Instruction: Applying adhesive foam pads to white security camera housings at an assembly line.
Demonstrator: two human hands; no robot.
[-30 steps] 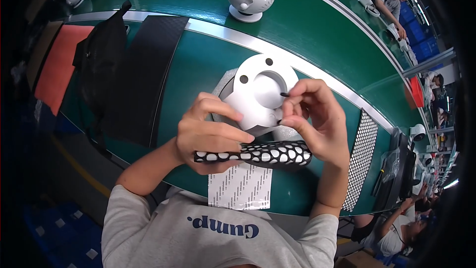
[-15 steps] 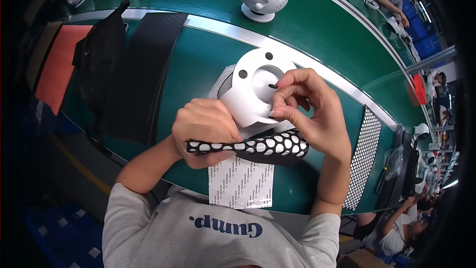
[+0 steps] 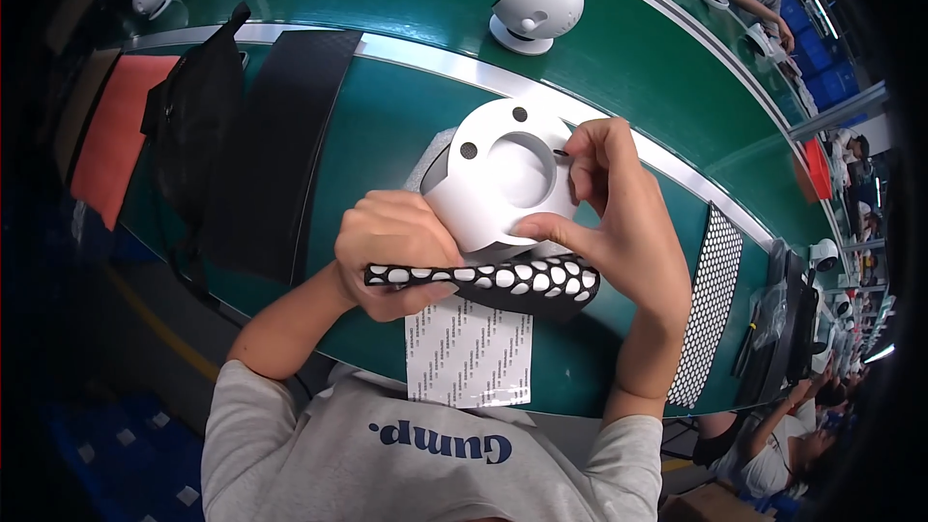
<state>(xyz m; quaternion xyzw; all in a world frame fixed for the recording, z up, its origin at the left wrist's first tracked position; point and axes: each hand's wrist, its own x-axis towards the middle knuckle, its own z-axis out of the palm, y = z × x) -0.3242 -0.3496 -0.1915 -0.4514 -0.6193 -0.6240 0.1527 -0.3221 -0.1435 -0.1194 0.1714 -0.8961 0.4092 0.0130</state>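
A white round housing [image 3: 448,201] with a wide opening lies on the green bench, its flat rim facing up. Two black round pads [image 3: 520,115] sit on that rim, left and top. My left hand [image 3: 401,256] is closed around a bent black sheet with white dots [image 3: 522,277] and rests against the housing's near left side. At the rim's right side, my right hand [image 3: 619,198] presses another small black pad [image 3: 561,152] under its fingertip. Its thumb lies on the rim's near edge; what is under the thumb is hidden.
A printed white backing sheet [image 3: 469,358] lies at the bench's near edge. Black foam sheets [image 3: 290,135] and an orange sheet [image 3: 121,135] are to the left; a flat dotted sheet [image 3: 709,309] is right. White ball-shaped devices [image 3: 541,5] stand beyond the metal rail. Other people work at far right.
My right hand has moved from above the opening onto the rim's right side, bringing the black pad against it. The thumb has come down on the near edge. My left hand barely moved.
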